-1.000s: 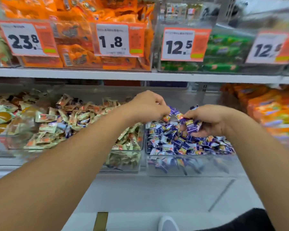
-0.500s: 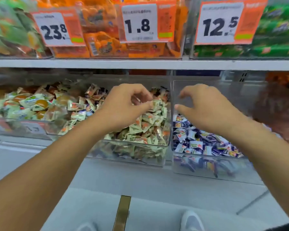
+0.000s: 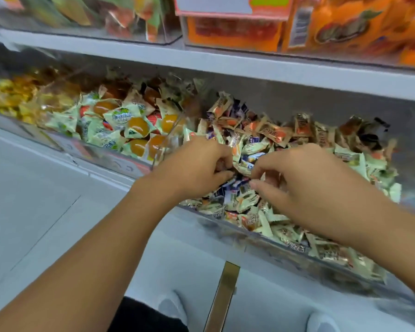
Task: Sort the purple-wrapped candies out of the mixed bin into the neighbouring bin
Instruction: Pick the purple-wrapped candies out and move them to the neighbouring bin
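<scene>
The mixed bin (image 3: 228, 226) is a clear tub of pale green, cream and orange wrapped candies. Purple-wrapped candies (image 3: 229, 191) show in a small cluster in the pile, and another purple-wrapped candy (image 3: 253, 156) lies further back. Both my hands are down in this pile, close together. My left hand (image 3: 197, 168) has its fingers curled, with thumb and fingertips pinched together on a candy at the cluster's left edge. My right hand (image 3: 304, 185) has curled fingers, its thumb and forefinger slightly apart at the cluster's right edge. The neighbouring bin of purple candies is out of view.
To the left stands another clear bin (image 3: 101, 152) of green-white packets with orange jellies. A white shelf edge (image 3: 225, 65) runs above, carrying orange packets (image 3: 345, 27). Below are the white floor, a brass strip (image 3: 222, 298) and my shoes.
Both hands have moved left, from the purple bin into the mixed bin. The view has swung left and closer, so the purple bin is no longer in sight.
</scene>
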Demonstrator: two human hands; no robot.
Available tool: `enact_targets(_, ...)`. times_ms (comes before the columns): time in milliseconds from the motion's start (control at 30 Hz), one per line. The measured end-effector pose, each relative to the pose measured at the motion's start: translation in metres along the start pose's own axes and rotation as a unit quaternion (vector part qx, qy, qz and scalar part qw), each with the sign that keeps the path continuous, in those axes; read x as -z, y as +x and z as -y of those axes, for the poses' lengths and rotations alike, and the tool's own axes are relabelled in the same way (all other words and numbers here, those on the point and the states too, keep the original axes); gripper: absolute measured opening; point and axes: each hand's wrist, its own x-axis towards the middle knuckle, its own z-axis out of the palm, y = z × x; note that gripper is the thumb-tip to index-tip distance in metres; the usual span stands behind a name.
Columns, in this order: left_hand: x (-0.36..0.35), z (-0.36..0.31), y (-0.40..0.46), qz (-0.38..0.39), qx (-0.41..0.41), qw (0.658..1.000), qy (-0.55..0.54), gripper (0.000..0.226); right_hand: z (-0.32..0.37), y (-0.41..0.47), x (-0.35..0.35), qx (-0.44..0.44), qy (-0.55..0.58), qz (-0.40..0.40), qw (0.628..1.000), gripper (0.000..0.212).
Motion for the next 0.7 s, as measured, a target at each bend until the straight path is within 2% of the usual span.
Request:
enact_targets(200, 0.005, 0.008, 0.011, 0.005, 0.002, 0.999, -0.044, 0.005, 0.003, 0.002, -0.007, -0.027, -0.016, -0.013, 0.999, 0.011)
enact_targets(233, 0.006, 0.007, 0.01, 0.001, -0.001, 0.999, -0.041, 0.01, 0.003, -0.001, -0.007, -0.036, -0.022, -0.017, 0.999, 0.01)
enact_targets(333, 0.012, 0.005, 0.001, 0.013, 0.007, 0.999, -0.04, 0.038, 0.001, -0.003, 0.004, -0.059, -0.04, -0.017, 0.997, 0.029)
enact_targets(433, 0.018, 0.006, -0.006, 0.028, 0.029, 0.999, -0.001, 0.063, 0.009, 0.005, 0.006, -0.056, -0.03, -0.053, 0.997, 0.032)
enact_targets(500, 0.018, 0.003, -0.006, 0.05, 0.036, 0.998, 0.026, 0.065, 0.014, 0.021, -0.003, -0.045, -0.056, -0.027, 0.997, 0.033)
enact_targets(567, 0.015, -0.001, -0.005, 0.059, 0.042, 0.996, 0.055, 0.062, 0.017, 0.038, -0.019, -0.075, -0.104, 0.02, 0.992, 0.036)
enact_targets(633, 0.014, -0.002, -0.004, 0.059, 0.049, 0.995, 0.064, 0.059, 0.012, 0.05, -0.034, -0.091, -0.125, 0.03, 0.988, 0.023)
enact_targets(700, 0.016, -0.001, -0.002, 0.065, 0.059, 0.995, 0.056, 0.066, 0.006, 0.056, -0.032, -0.077, -0.115, 0.021, 0.99, 0.009)
